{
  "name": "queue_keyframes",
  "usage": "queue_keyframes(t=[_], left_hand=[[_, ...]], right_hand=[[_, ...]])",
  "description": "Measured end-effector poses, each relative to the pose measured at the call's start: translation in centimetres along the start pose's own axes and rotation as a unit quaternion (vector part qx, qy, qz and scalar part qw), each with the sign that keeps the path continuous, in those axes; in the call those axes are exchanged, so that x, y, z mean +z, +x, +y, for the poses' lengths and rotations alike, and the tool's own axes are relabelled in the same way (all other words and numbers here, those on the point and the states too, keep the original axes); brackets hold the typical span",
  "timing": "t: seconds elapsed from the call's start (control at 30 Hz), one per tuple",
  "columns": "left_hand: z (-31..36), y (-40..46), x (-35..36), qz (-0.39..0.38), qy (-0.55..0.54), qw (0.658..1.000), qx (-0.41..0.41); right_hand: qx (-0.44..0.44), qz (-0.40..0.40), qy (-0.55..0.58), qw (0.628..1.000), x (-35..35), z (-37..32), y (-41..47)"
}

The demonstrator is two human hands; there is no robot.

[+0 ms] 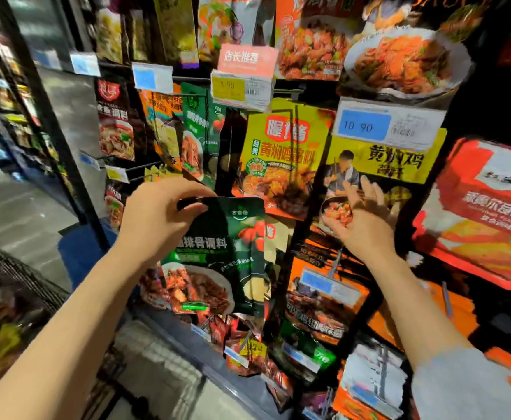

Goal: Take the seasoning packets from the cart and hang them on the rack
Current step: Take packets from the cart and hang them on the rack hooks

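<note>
My left hand (160,213) pinches the top edge of a dark green seasoning packet (220,259) with a rib dish printed on it, held upright in front of the rack. Matching green packets (201,131) hang on a hook just above it. My right hand (363,216) is open, palm turned up with fingers spread, in front of the yellow packets (281,156) and touching nothing I can make out. The rack (278,92) fills the middle and right of the view with hanging packets on metal hooks. The cart is only partly seen as dark mesh (21,277) at the lower left.
Price tags (366,125) stick out on hook ends across the rack. Red boxed packets (487,213) hang at the far right, orange packets (323,298) below. A dark upright post (66,140) and an aisle floor lie to the left.
</note>
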State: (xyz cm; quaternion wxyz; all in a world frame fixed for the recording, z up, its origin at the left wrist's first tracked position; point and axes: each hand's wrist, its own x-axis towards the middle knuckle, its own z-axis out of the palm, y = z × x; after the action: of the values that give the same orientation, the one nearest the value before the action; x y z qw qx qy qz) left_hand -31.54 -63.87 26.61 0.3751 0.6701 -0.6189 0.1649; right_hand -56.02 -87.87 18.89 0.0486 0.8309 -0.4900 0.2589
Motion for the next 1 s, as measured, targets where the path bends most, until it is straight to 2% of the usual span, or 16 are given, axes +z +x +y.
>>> queue_keyframes(t=[0.07, 0.13, 0.2, 0.3, 0.47, 0.6, 0.83, 1.0], left_hand=[[0.1, 0.0, 0.1, -0.003, -0.004, 1.000, 0.000], [0.4, 0.1, 0.3, 0.001, -0.012, 1.000, 0.003], [0.8, 0.2, 0.3, 0.005, -0.021, 1.000, -0.002], [1.4, 0.5, 0.1, 0.014, -0.037, 0.999, -0.005], [0.8, 1.2, -0.5, 0.036, -0.067, 0.997, -0.009], [-2.1, 2.1, -1.3, 0.023, -0.112, 0.993, -0.032], [-13.0, 2.2, -4.2, -0.051, -0.243, 0.961, -0.124], [-19.6, 3.0, -4.8, -0.002, -0.346, 0.930, -0.126]], right_hand=[[-0.029, 0.018, 0.127, 0.991, -2.0, -2.8, -0.6], [-0.090, 0.026, 0.245, 0.965, -4.6, -6.2, -1.8], [-0.155, -0.015, 0.336, 0.929, -6.9, -9.3, -3.2], [-0.182, -0.093, 0.430, 0.879, -8.5, -12.8, -4.0], [-0.148, -0.043, 0.482, 0.862, -8.9, -15.2, -2.6], [-0.125, -0.021, 0.494, 0.860, -8.9, -17.7, -1.5], [-0.087, 0.005, 0.472, 0.877, -7.0, -24.9, 0.8], [-0.049, 0.029, 0.478, 0.877, -5.4, -30.4, 2.8]])
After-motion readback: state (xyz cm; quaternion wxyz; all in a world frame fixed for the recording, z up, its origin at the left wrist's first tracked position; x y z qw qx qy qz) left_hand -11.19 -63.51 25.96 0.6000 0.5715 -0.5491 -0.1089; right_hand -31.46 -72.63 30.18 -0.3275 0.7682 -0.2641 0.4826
